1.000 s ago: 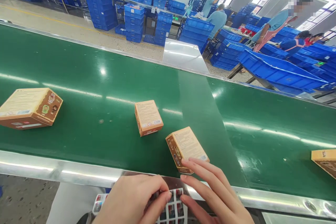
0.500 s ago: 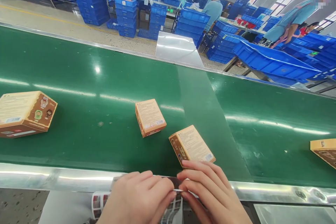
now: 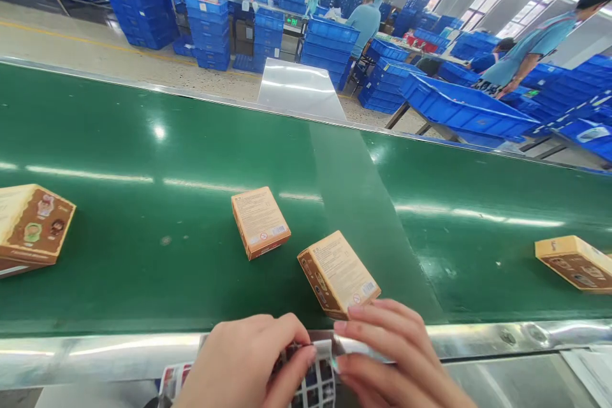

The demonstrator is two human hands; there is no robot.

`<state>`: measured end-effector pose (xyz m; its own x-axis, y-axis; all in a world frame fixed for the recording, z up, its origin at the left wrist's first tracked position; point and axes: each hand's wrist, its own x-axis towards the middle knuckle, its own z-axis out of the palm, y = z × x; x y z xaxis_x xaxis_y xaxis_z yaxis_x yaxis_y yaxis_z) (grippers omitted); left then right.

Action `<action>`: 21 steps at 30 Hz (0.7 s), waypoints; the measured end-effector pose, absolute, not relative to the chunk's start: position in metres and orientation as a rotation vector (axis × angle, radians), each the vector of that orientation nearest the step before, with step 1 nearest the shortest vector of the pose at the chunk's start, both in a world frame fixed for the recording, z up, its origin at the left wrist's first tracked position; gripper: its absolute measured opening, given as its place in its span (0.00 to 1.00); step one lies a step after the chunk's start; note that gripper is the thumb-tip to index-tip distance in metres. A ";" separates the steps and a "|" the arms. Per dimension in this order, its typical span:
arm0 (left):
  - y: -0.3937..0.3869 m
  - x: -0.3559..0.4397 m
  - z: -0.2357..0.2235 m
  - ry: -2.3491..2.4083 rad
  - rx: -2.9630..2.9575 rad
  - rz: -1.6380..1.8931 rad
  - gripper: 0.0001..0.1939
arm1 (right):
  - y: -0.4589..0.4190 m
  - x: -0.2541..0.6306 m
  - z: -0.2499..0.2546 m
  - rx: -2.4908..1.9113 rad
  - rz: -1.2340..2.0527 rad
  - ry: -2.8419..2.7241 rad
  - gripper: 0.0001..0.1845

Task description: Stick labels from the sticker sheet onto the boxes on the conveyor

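My left hand [image 3: 241,366] and my right hand [image 3: 392,357] meet at the near metal rail, both pinching a sheet of small picture stickers [image 3: 313,386] that hangs below them. Just beyond my right fingers a small tan box [image 3: 338,273] lies on the green conveyor belt [image 3: 143,153], close to the fingertips; I cannot tell if they touch. A second small tan box [image 3: 261,222] lies a little farther out on the belt. A larger brown box [image 3: 31,228] sits at the left edge, and another tan box [image 3: 576,262] lies at the right.
A shiny metal rail [image 3: 95,350] borders the belt's near side. A silver plate [image 3: 300,89] stands at the far edge. Beyond it are stacks of blue crates [image 3: 205,25] and several people in blue shirts [image 3: 366,22] working at tables.
The view has shifted, so the boxes sit further left in frame and the right-hand box shows more fully. My hands have stayed on the sticker sheet, fingertips drawn closer together.
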<state>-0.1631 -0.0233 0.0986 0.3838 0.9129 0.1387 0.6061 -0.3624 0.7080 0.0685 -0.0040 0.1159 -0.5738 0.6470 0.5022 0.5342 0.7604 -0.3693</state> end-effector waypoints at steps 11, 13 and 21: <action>0.001 -0.131 0.059 1.013 2.681 0.786 0.11 | 0.066 0.069 0.087 -1.454 1.369 -1.211 0.25; 0.002 -0.130 0.056 1.005 2.693 0.757 0.09 | 0.063 0.066 0.087 -1.453 1.370 -1.201 0.24; 0.003 -0.132 0.060 0.999 2.673 0.750 0.08 | 0.060 0.057 0.086 -1.464 1.239 -1.210 0.24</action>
